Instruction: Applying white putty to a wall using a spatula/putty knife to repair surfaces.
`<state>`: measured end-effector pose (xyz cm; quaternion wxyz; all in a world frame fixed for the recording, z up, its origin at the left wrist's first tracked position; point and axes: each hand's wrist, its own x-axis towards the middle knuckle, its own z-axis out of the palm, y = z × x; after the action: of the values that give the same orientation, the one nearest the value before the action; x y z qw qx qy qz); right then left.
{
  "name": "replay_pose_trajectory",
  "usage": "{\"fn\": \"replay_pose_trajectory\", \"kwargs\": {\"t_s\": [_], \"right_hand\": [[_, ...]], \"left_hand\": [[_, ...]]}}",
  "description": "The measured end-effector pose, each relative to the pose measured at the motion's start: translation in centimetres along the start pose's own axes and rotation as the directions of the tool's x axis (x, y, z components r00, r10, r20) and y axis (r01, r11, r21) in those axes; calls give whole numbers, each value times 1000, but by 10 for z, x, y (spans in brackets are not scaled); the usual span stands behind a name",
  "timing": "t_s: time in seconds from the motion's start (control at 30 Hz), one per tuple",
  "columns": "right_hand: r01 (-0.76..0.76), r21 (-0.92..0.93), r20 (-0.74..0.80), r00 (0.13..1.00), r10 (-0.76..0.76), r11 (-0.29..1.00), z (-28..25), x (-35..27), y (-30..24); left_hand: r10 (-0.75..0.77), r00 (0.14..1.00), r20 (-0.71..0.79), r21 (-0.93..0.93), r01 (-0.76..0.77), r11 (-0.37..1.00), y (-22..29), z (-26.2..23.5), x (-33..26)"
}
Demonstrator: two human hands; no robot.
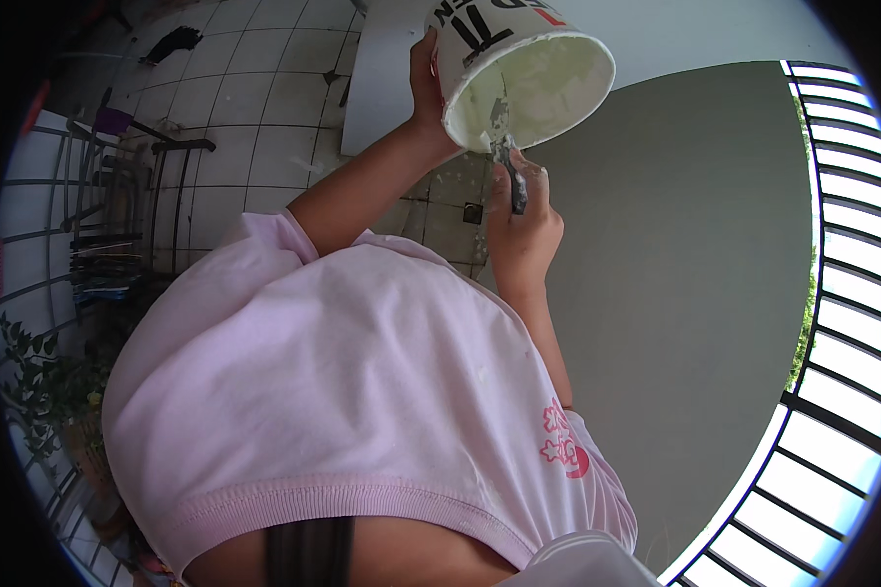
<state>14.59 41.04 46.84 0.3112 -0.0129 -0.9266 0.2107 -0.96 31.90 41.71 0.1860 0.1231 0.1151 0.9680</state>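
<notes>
So the white bucket (pixel 568 83) has chunky black lettering (pixel 482 34) across its outside, tilted and cut off by the top of the view, plus a bit of red print (pixel 550 16) beside it. Only other marking I can spot is a reddish-pink graphic (pixel 565 450) on the right side of the pale pink shirt (pixel 333 352), star or flower outlines above a rounded solid shape.
</notes>
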Motion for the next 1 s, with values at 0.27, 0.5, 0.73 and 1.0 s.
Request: {"fn": "replay_pose_trajectory", "kwargs": {"t_s": [0.27,0.5,0.73,1.0], "right_hand": [[25,-29,79,997,-22,999,5,3,5],[25,23,-50,998,-24,999,9,7,14],[35,31,-118,992,-31,999,8,12,12],[-46,-24,-6,999,46,999,4,6,15]], "left_hand": [[5,1000,-24,41,-4,999,4,6,0],[-38,999,-11,-34,38,999,4,5,4],[-68,973,219,-287,131,949,-5,-17,7],[-16,997,-77,-62,12,998,-6,-1,8]]}}
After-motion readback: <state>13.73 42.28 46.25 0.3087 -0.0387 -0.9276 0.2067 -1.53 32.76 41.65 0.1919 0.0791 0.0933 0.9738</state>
